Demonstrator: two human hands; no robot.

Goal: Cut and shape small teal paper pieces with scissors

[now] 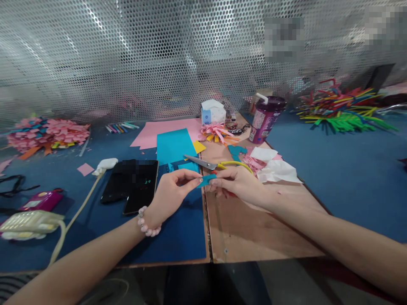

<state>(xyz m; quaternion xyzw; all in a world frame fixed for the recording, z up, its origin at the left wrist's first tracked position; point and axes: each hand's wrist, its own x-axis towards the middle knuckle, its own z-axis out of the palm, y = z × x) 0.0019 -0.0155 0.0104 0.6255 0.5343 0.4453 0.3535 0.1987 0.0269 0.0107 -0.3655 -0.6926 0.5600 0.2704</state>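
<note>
A small piece of blue paper (207, 180) is pinched between both hands above the seam of the table. My left hand (174, 188), with a beaded bracelet at the wrist, grips its left end between thumb and forefinger. At the right end, the fingertips of my right hand (238, 184) close on the same piece. Scissors (203, 162) with yellow handles lie just behind the right hand, blades pointing left; whether that hand touches them I cannot tell. Beyond are a large blue sheet (176, 145), a yellow piece (199, 147) and pink sheets (148, 134).
Two dark phones (119, 182) and a white charger (106, 165) with its cable lie left. Fringed paper bundles (51, 133) stand farther back. A purple cup (266, 118), tissue pack (213, 113) and crumpled white paper (280, 170) sit right of centre, before a perforated metal panel (152, 63).
</note>
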